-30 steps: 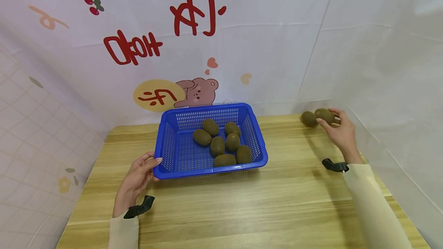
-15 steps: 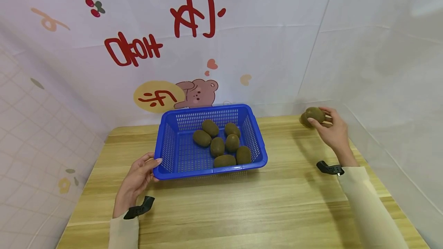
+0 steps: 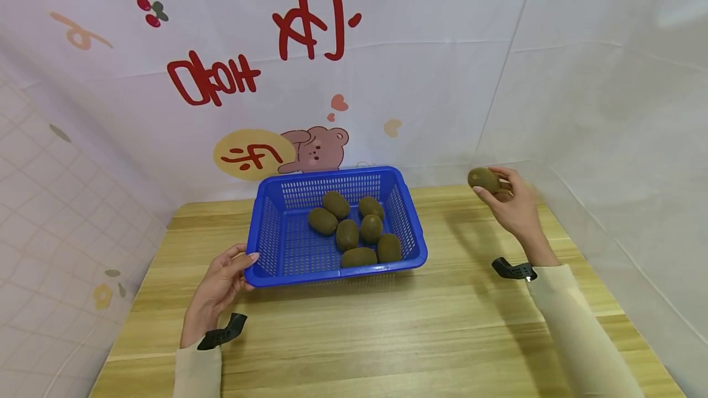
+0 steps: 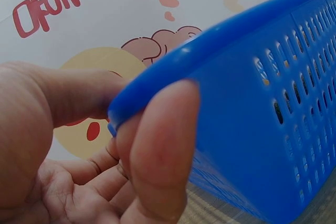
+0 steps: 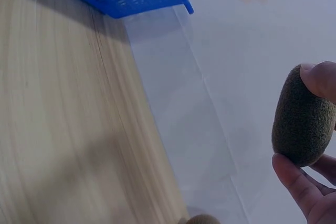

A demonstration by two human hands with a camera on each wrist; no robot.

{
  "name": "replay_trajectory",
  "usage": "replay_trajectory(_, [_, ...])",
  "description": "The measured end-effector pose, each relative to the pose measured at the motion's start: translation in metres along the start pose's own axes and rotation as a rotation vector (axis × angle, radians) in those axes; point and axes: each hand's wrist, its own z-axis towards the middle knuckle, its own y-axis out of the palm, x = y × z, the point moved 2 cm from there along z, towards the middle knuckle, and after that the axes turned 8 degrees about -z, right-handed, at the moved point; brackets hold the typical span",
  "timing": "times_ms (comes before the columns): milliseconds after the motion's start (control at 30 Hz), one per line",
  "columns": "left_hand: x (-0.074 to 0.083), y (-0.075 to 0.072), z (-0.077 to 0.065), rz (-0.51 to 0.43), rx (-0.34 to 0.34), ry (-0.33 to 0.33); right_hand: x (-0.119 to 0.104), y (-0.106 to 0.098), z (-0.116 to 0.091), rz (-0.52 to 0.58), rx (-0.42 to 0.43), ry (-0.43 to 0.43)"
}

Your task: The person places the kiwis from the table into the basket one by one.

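Note:
My right hand (image 3: pixel 517 204) holds a brown kiwi (image 3: pixel 483 180) between thumb and fingertips, above the table's far right part. In the right wrist view this kiwi (image 5: pixel 302 121) stands clear of the wooden surface, and the top of another kiwi (image 5: pixel 203 220) peeks in at the bottom edge. That second one is hidden by the hand and held kiwi in the head view. My left hand (image 3: pixel 220 282) grips the rim of a blue plastic basket (image 3: pixel 337 274) at its near left corner, thumb on one side, fingers on the other. Several kiwis (image 3: pixel 347 235) lie inside, mostly toward the right.
A wood-grain table (image 3: pixel 354 336) lies under everything. White cloth walls (image 3: pixel 431 78) with red lettering and a printed bear (image 3: pixel 321 149) rise behind and at both sides. The right wall (image 3: pixel 625 201) stands close beside the right forearm.
My right hand has lifted the kiwi and carried it leftward, passing in front of the other kiwi. My left hand and the basket have stayed put.

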Motion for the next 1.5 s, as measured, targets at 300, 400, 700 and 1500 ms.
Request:
replay_trajectory(300, [0.001, -0.002, 0.0, -0.001, -0.018, 0.003, -0.022, 0.01, 0.0, 0.003, -0.042, -0.029])
replay_trajectory(400, [0.0, -0.002, 0.001, 0.002, -0.011, -0.002, -0.03, 0.014, 0.001, 0.014, -0.05, -0.054])
replay_trajectory(700, [0.0, -0.004, 0.001, -0.008, 0.0, -0.009, -0.054, 0.025, 0.003, 0.085, -0.05, -0.088])
replay_trajectory(1500, [0.0, -0.001, 0.0, 0.003, -0.01, -0.008, -0.099, 0.058, 0.006, 0.192, -0.106, -0.185])
